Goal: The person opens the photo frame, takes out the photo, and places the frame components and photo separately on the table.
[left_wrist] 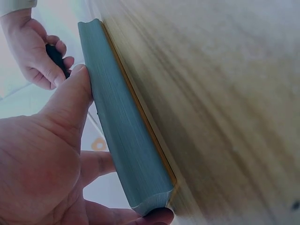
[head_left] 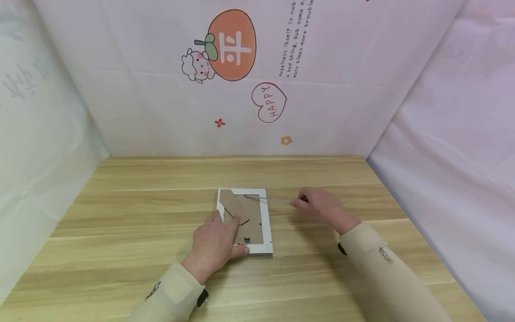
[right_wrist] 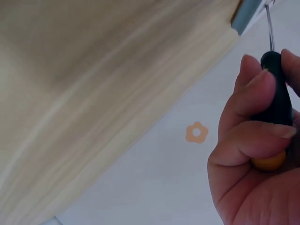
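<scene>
A picture frame [head_left: 265, 232] lies face down on the table, with its white back rim and brown backing board [head_left: 251, 210] uppermost. My left hand [head_left: 215, 243] grips its near left corner, the thumb at the near edge and other fingers at the left side and over the back. The frame's blue-grey side [left_wrist: 122, 112] shows in the left wrist view. In my right hand [head_left: 322, 205] is a screwdriver [right_wrist: 276, 93] with a dark green handle and yellow end. Its thin metal shaft [head_left: 273, 200] reaches left over the rim, the tip at the backing's far edge.
Small dark metal tabs [head_left: 260, 224] sit along the backing's edge, and a dark hanger piece [head_left: 247, 240] is near the close side. The wood-grain table [head_left: 141, 201] is bordered by white printed cloth [head_left: 169, 116] at the back and both sides.
</scene>
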Motion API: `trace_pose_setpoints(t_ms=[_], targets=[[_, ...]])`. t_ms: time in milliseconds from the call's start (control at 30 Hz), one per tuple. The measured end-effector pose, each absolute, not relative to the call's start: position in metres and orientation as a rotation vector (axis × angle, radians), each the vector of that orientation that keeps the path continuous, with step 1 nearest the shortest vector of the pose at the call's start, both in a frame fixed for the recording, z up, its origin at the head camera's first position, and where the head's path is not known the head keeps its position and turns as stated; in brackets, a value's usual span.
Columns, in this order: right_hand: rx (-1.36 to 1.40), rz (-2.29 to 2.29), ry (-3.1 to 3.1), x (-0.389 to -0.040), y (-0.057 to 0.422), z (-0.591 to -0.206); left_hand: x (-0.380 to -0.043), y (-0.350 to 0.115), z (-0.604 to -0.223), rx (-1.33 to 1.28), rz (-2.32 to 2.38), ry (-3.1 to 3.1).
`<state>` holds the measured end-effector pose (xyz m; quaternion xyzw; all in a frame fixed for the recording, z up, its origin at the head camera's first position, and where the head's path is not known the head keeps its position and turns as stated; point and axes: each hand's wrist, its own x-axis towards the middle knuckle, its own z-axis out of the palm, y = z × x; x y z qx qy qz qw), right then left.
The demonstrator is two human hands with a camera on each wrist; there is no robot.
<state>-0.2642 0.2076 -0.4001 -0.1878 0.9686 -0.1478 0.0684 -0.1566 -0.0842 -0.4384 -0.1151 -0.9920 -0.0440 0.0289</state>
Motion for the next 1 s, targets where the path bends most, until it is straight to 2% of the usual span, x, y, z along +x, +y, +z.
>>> trace_pose_setpoints(t_ms=[200,633,767,1000], targets=[[-0.595,-0.504,2.810,-0.282,0.209,-0.382,-0.157,-0.085,-0.439,-0.353,-0.149,-3.057],[-0.472,-0.479,2.554,-0.322,0.208,-0.350,-0.156,-0.083,-0.439,-0.352,-0.144,-3.064],[-0.487,-0.468,2.577,-0.318,0.207,-0.351,-0.157,-0.083,-0.439,-0.351,-0.138,-3.071],[-0.578,-0.475,2.749,-0.290,0.206,-0.367,-0.157,-0.084,-0.437,-0.341,-0.122,-3.073]])
